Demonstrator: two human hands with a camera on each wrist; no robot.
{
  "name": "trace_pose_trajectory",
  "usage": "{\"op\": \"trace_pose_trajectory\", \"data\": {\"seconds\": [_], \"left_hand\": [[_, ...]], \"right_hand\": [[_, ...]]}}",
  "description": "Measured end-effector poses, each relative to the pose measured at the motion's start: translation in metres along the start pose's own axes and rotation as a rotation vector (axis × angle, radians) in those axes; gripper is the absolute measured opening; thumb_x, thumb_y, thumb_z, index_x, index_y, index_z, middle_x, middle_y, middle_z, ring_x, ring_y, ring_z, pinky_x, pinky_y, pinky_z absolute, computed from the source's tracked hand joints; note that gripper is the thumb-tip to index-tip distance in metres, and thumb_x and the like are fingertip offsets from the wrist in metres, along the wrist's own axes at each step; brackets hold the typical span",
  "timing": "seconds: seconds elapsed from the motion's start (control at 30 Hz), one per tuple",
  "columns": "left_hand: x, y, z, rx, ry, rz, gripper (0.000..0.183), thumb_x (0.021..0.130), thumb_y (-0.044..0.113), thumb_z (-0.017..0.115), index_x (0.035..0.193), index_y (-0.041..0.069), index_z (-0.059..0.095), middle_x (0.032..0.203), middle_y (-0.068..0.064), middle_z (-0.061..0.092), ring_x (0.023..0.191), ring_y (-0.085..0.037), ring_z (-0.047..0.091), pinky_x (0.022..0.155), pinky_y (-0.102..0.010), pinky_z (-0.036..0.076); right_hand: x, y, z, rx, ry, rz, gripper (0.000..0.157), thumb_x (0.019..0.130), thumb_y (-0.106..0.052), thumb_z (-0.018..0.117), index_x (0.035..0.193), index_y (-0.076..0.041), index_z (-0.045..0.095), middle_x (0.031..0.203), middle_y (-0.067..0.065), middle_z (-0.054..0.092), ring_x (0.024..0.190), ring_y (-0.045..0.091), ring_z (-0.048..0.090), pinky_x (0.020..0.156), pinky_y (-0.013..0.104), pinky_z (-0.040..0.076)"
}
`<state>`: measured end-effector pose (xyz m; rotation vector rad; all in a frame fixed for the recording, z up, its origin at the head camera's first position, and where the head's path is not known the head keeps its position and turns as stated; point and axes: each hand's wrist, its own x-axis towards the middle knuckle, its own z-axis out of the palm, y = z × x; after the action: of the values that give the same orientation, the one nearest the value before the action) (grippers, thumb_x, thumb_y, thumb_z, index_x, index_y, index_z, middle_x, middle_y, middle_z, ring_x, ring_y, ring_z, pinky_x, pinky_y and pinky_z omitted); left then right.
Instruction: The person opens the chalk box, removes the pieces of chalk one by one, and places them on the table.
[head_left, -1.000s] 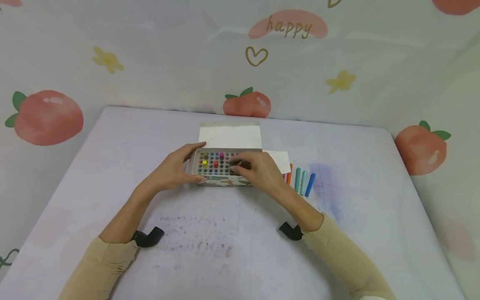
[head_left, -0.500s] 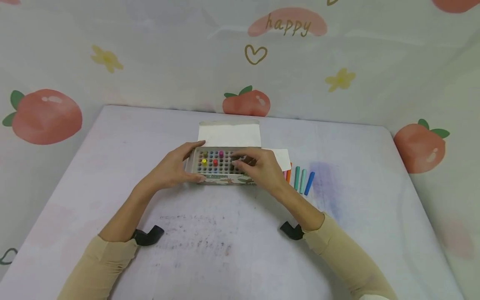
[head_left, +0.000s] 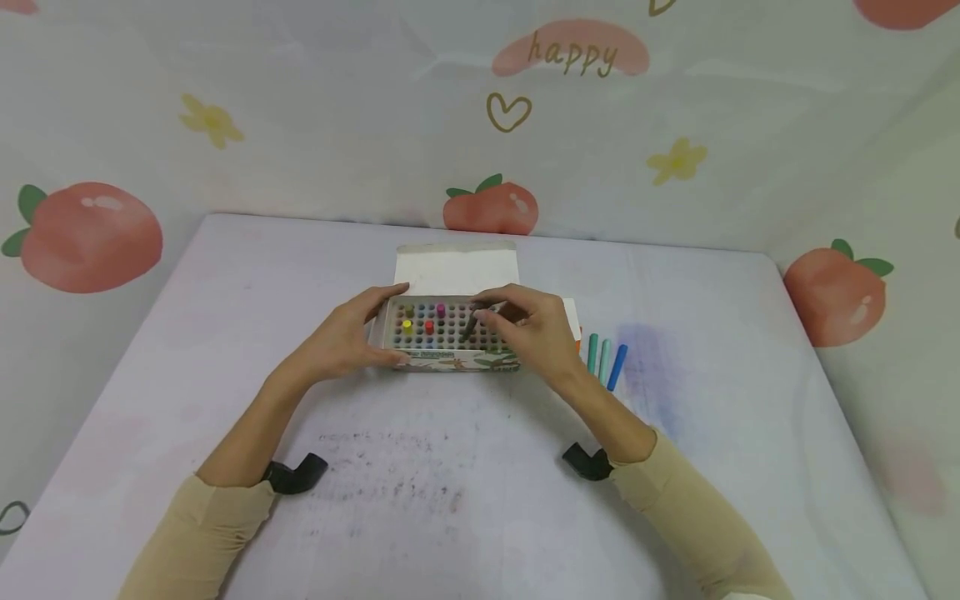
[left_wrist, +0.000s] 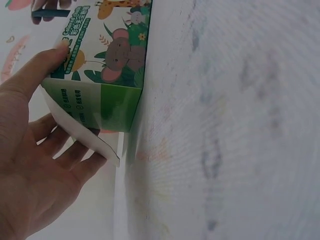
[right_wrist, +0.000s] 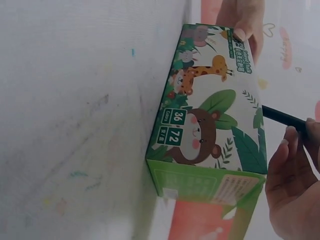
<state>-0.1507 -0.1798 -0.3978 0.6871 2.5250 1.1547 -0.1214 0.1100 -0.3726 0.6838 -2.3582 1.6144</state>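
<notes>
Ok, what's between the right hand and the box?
A dark stick, pinched in the right hand and slanting down to the box; the head and right wrist views show it. Whether its tip is inside, I can't tell.

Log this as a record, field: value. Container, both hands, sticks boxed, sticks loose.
container: open white-and-green cardboard box, printed animals
left: left hand grips box's left end
right: right hand pinches slim dark stick; tip in hole: unclear
boxed: yellow stick, red stick, magenta stick, olive stick, standing
loose: green stick, pale-teal stick, blue stick, on white table; others hidden, unclear
</notes>
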Motion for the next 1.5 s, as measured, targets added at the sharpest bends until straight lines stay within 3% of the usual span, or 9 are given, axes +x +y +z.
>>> {"op": "trace_pose_trajectory", "data": {"seconds": [0.43, 0.6, 0.7, 0.83, 0.93, 1.2, 1.5], "left_hand": [[-0.001, 0.001, 0.001, -0.001, 0.0, -0.003, 0.102, 0.075, 0.024, 0.089, 0.157, 0.015, 0.029, 0.156, -0.013, 0.034, 0.144, -0.036, 0.03, 0.115, -0.05, 0.029], [-0.001, 0.001, 0.0, 0.008, -0.006, -0.008, 0.103, 0.075, 0.025, 0.089, 0.157, 0.015, 0.029, 0.157, -0.014, 0.033, 0.144, -0.037, 0.031, 0.115, -0.051, 0.029], [0.0, 0.001, -0.001, 0.01, -0.011, -0.006, 0.103, 0.075, 0.025, 0.089, 0.157, 0.014, 0.029, 0.156, -0.014, 0.033, 0.143, -0.036, 0.031, 0.114, -0.052, 0.03], [0.0, 0.003, -0.001, 0.012, -0.014, -0.007, 0.103, 0.075, 0.025, 0.089, 0.157, 0.014, 0.029, 0.156, -0.014, 0.034, 0.143, -0.036, 0.032, 0.114, -0.052, 0.03], [0.0, 0.004, -0.002, 0.015, -0.013, -0.013, 0.103, 0.075, 0.024, 0.089, 0.157, 0.014, 0.028, 0.157, -0.014, 0.033, 0.143, -0.037, 0.032, 0.113, -0.052, 0.031], [0.0, 0.004, -0.002, 0.012, -0.009, -0.037, 0.103, 0.074, 0.024, 0.09, 0.157, 0.015, 0.029, 0.155, -0.014, 0.034, 0.142, -0.037, 0.033, 0.112, -0.054, 0.032], [-0.001, 0.002, -0.001, 0.012, 0.002, -0.03, 0.104, 0.074, 0.024, 0.09, 0.157, 0.014, 0.029, 0.154, -0.014, 0.037, 0.14, -0.036, 0.035, 0.112, -0.053, 0.032]], "right_hand": [[-0.012, -0.003, -0.024, 0.065, 0.104, 0.032, 0.016, 0.09, -0.001, 0.072, 0.105, 0.004, 0.073, 0.093, 0.01, 0.072, 0.064, 0.031, 0.063, 0.061, 0.023, 0.05], [-0.018, -0.005, -0.036, 0.086, 0.138, 0.114, 0.017, 0.09, 0.0, 0.07, 0.107, 0.002, 0.073, 0.093, 0.01, 0.071, 0.062, 0.031, 0.058, 0.044, 0.021, 0.042], [-0.019, -0.008, -0.042, 0.085, 0.155, 0.133, 0.018, 0.09, 0.004, 0.069, 0.108, 0.004, 0.072, 0.092, 0.013, 0.07, 0.063, 0.026, 0.058, 0.046, 0.021, 0.044], [-0.022, -0.003, -0.051, 0.07, 0.167, 0.13, 0.019, 0.09, 0.002, 0.07, 0.108, 0.003, 0.072, 0.093, 0.014, 0.071, 0.066, 0.025, 0.06, 0.066, 0.022, 0.051], [-0.027, 0.004, -0.059, 0.064, 0.174, 0.146, 0.019, 0.091, -0.004, 0.072, 0.11, 0.0, 0.072, 0.094, 0.009, 0.071, 0.067, 0.027, 0.061, 0.067, 0.022, 0.053], [-0.043, 0.012, -0.081, 0.015, 0.201, 0.218, 0.021, 0.092, -0.004, 0.07, 0.113, 0.0, 0.071, 0.095, 0.0, 0.07, 0.071, 0.018, 0.062, 0.069, 0.024, 0.056], [-0.057, 0.016, -0.098, -0.015, 0.206, 0.284, 0.02, 0.093, -0.007, 0.069, 0.112, -0.001, 0.071, 0.096, 0.0, 0.071, 0.075, 0.017, 0.064, 0.071, 0.023, 0.056]]}}
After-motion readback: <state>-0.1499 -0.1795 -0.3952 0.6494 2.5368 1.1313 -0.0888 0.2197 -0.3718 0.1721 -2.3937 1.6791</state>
